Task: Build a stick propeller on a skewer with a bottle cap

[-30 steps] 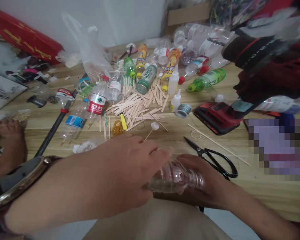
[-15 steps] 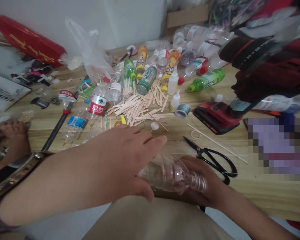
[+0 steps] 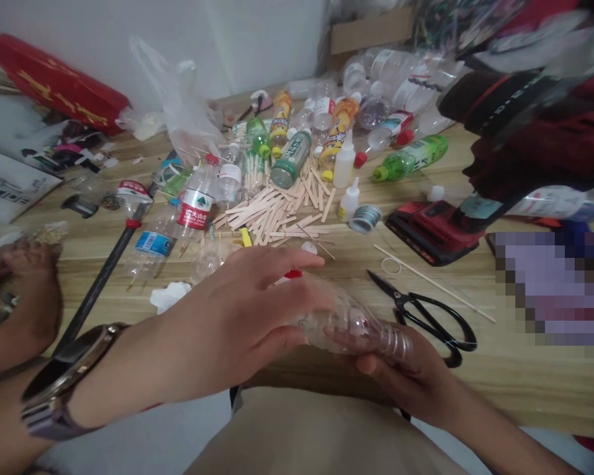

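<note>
A clear plastic bottle (image 3: 354, 323) lies tilted in front of me, its ridged neck toward the right. My right hand (image 3: 420, 376) is wrapped around the neck end from below, thumb on the near side. Over the bottle's other end reaches my left hand (image 3: 262, 303), fingers stretched and apart, slightly blurred; whether they press on the plastic I cannot tell. A bit of red (image 3: 293, 273) shows between those fingers. Black-handled scissors (image 3: 416, 316) lie beyond my right hand, beside a thin wooden stick (image 3: 435, 284) and a small clear ring (image 3: 391, 266).
A pile of flat wooden sticks (image 3: 264, 214) covers the middle, with several bottles behind it. A red cordless drill (image 3: 435, 227) stands right. Small glue bottles (image 3: 349, 198), a dark rod (image 3: 103, 277) and white tissue (image 3: 170, 297) lie around. Another person's hands (image 3: 32, 284) are far left.
My left hand has shifted, its wrist lower and the watch face now in view. The bottle has turned slightly, and my right thumb now shows on its near side.
</note>
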Demonstrator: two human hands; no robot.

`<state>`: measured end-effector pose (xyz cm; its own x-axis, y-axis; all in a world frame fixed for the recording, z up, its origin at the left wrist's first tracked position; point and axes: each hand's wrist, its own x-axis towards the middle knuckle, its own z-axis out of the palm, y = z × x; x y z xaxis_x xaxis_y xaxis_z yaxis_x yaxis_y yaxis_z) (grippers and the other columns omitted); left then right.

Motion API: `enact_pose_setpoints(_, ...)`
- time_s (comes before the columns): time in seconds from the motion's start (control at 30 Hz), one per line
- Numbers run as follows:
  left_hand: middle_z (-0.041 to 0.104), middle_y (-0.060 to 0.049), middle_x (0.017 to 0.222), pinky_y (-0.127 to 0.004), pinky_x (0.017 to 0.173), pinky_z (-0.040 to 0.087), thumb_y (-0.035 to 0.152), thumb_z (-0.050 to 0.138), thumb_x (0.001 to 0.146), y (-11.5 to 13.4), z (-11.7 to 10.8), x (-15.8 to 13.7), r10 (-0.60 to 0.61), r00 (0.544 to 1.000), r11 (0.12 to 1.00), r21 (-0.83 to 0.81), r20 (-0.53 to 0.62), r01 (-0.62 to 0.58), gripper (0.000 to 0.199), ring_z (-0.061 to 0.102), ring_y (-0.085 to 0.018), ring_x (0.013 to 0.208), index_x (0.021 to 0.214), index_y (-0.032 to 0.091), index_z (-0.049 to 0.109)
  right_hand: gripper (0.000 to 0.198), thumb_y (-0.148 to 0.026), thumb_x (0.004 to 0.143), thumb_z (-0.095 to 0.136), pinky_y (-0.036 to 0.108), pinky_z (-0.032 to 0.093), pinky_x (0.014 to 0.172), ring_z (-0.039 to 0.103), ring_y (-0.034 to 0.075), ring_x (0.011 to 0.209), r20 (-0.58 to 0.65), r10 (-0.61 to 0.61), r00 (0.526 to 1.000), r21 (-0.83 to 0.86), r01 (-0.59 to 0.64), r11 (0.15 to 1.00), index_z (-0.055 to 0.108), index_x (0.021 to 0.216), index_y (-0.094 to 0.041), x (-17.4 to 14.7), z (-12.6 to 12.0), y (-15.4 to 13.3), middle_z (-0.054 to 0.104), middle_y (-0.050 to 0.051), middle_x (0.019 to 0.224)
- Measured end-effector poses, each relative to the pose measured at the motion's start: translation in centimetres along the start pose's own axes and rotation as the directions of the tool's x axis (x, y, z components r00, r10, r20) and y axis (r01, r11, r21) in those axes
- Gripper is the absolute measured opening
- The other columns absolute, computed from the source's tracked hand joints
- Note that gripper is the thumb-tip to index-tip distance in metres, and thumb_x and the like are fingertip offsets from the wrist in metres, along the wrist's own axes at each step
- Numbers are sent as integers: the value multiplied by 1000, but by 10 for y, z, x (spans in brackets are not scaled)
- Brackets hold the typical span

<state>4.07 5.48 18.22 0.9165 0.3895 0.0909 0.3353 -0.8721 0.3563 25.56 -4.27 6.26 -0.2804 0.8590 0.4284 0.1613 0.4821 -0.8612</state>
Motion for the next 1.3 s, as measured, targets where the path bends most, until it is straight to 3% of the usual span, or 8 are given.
enact_pose_setpoints(0.17,52,-4,136,-38,94,47,14,51,92,-4,5,-3,48,996,999,2,-69,-48,17,56,-22,116,96,27,61,27,-42,100,45,20,42,51,58,10,56,-7,95,995,105,-94,990,67,111,-29,-6,5,0,64,-2,70)
enact_pose_setpoints(0.47,57,-9,131,-39,93,48,20,52,94,-8,8,-8,49,996,998,43,-80,-46,13,57,-23,113,94,23,65,31,-42,99,47,20,43,50,57,10,55,4,181,983,178,-179,968,66,120,-31,-8,8,-2,65,-2,69)
enact_pose_setpoints(0.6,62,-9,123,-44,92,49,18,52,94,-8,11,-9,114,984,987,132,-138,-96,16,60,-24,108,93,23,67,36,-46,98,46,19,45,48,60,10,54,24,229,973,225,-229,947,67,122,-30,-8,8,-4,68,0,71)
enact_pose_setpoints(0.73,70,-5,109,-41,91,52,24,54,95,-7,12,-11,91,971,990,124,-220,-64,17,62,-22,105,97,27,70,35,-46,98,47,19,47,49,61,9,53,35,274,961,276,-273,921,67,122,-31,-9,8,-6,68,1,73)
enact_pose_setpoints(0.87,70,-5,114,-41,96,50,22,54,96,-7,14,-17,123,968,983,163,-219,-89,19,60,-22,113,105,28,70,36,-48,98,46,19,46,48,59,9,53,24,278,960,277,-274,921,67,122,-31,-8,11,-7,66,0,70)
enact_pose_setpoints(1.03,70,-3,112,-45,99,48,27,53,96,-6,19,-22,20,965,994,107,-262,9,17,60,-23,113,102,31,69,38,-49,99,43,19,45,48,58,9,54,35,245,969,248,-246,937,64,126,-32,-7,13,-9,65,0,71)
enact_pose_setpoints(1.3,63,-2,128,-46,106,41,19,54,95,-7,23,-29,147,977,962,252,-153,-106,30,52,-25,125,120,33,61,39,-37,99,49,22,50,59,62,12,66,-49,161,986,97,-155,983,50,137,-44,-12,15,-6,67,-1,82)
